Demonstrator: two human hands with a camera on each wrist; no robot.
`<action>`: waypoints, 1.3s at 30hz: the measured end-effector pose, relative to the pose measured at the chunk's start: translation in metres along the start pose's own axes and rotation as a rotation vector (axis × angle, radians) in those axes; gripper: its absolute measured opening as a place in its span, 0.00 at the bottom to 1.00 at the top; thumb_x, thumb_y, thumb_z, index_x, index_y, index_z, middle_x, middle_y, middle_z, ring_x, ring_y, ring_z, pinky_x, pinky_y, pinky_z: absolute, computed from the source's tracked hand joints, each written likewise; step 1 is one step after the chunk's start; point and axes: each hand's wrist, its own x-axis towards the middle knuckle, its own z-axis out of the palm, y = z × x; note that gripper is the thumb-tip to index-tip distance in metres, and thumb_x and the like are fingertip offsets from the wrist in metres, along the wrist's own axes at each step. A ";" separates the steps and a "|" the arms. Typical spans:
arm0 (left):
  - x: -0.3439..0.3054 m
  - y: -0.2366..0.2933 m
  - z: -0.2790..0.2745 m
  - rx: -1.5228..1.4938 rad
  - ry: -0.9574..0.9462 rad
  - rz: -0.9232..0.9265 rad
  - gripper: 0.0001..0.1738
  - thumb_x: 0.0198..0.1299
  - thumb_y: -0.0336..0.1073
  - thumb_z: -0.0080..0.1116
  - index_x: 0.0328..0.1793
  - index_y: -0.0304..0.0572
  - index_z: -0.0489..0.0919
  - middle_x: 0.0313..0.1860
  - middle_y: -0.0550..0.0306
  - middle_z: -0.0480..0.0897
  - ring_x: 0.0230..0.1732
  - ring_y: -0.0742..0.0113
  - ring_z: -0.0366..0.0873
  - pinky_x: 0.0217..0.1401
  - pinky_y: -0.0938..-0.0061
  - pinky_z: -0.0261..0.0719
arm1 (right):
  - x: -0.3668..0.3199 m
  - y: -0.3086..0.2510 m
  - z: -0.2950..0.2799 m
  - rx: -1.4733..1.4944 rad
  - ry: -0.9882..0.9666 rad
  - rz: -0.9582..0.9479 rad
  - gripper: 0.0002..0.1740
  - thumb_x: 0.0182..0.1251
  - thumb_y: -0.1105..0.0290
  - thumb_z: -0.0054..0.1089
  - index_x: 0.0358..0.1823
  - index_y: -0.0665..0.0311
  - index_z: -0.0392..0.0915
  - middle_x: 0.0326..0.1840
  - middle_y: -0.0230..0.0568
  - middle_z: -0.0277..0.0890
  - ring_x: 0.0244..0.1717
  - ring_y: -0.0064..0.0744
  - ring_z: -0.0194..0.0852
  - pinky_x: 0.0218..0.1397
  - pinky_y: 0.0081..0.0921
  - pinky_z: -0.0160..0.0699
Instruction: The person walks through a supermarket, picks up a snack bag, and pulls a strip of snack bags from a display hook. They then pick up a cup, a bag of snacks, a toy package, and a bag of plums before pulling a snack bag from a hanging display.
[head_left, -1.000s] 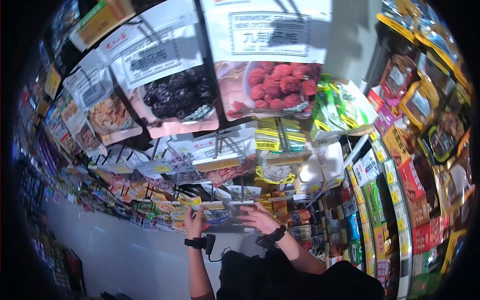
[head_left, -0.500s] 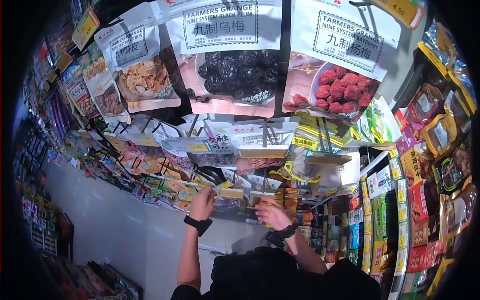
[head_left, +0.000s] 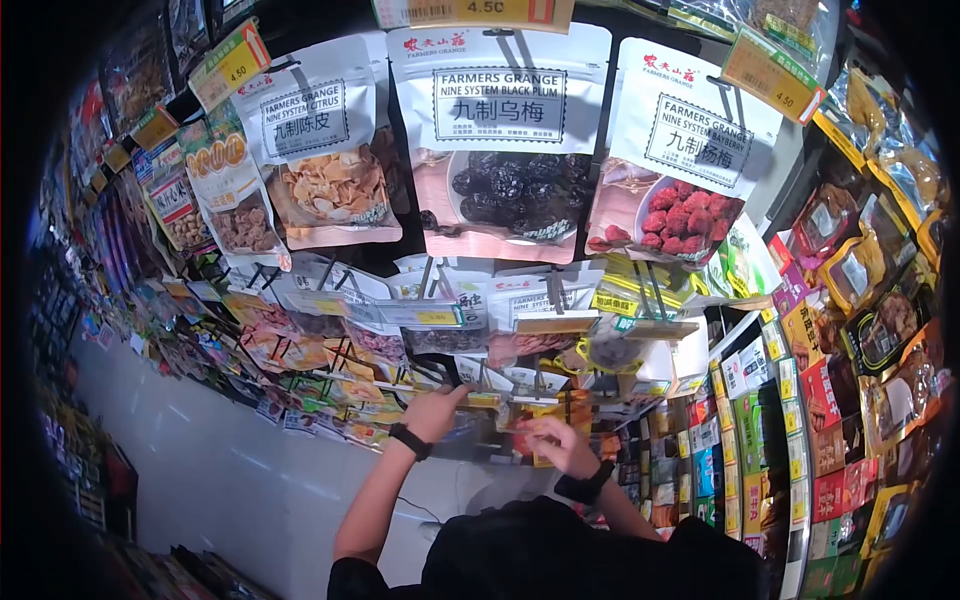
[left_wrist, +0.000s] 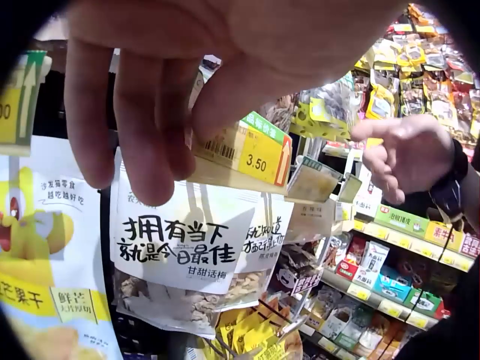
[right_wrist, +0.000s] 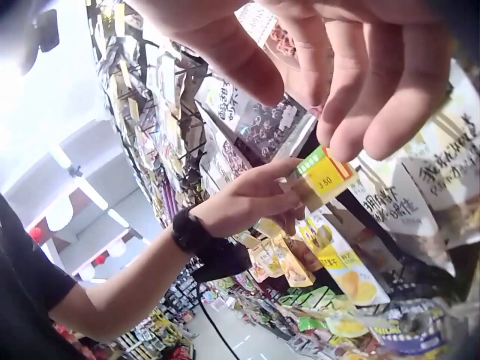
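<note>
My left hand (head_left: 433,412) is at the front of a lower row of hooks and pinches a yellow-and-green price tag (right_wrist: 326,180) marked 3.50. In the left wrist view its thumb lies at the end of this tag, and the other fingers hang down over a white bag of dried plums (left_wrist: 180,247). To the right, my right hand (head_left: 562,443) hovers with loosely bent fingers and nothing in them. From the right wrist its fingertips appear just above the tag's edge.
Large bags of black plum (head_left: 510,190), citrus (head_left: 330,190) and bayberry (head_left: 685,215) hang above on hooks. A shelf of packaged snacks (head_left: 835,410) curves along the right. Grey floor (head_left: 230,440) lies at lower left. Bare metal hooks stick out near my hands.
The head view has shifted, showing more of the upper bags and their price tags. My left hand has moved right with the tag; my right hand's fingers, earlier spread, are now more bent.
</note>
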 end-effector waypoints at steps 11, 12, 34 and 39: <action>-0.009 0.007 0.004 -0.034 0.139 -0.097 0.22 0.58 0.34 0.52 0.61 0.54 0.72 0.41 0.47 0.79 0.36 0.46 0.80 0.35 0.56 0.78 | 0.065 -0.044 0.040 -0.730 0.265 -0.199 0.12 0.61 0.63 0.60 0.44 0.57 0.79 0.30 0.49 0.81 0.32 0.47 0.81 0.35 0.36 0.79; -0.012 0.011 0.000 -0.070 0.195 -0.119 0.22 0.57 0.34 0.52 0.61 0.54 0.72 0.40 0.48 0.79 0.37 0.47 0.80 0.36 0.57 0.79 | 0.067 -0.043 0.041 -0.773 0.288 -0.197 0.11 0.61 0.63 0.59 0.43 0.57 0.79 0.29 0.48 0.81 0.31 0.47 0.81 0.34 0.36 0.79; -0.024 0.002 0.020 -0.146 0.331 0.021 0.24 0.53 0.27 0.53 0.59 0.51 0.77 0.36 0.51 0.81 0.36 0.51 0.79 0.37 0.60 0.77 | 0.069 -0.022 0.041 -0.988 0.391 -0.472 0.06 0.60 0.66 0.57 0.36 0.57 0.78 0.28 0.44 0.80 0.28 0.47 0.80 0.30 0.38 0.78; -0.030 -0.005 0.034 -0.205 0.364 0.044 0.23 0.54 0.30 0.51 0.58 0.50 0.76 0.46 0.52 0.81 0.41 0.52 0.81 0.40 0.60 0.80 | 0.070 -0.001 0.040 -1.019 0.394 -0.696 0.06 0.59 0.72 0.57 0.37 0.63 0.79 0.26 0.46 0.78 0.26 0.46 0.79 0.30 0.34 0.76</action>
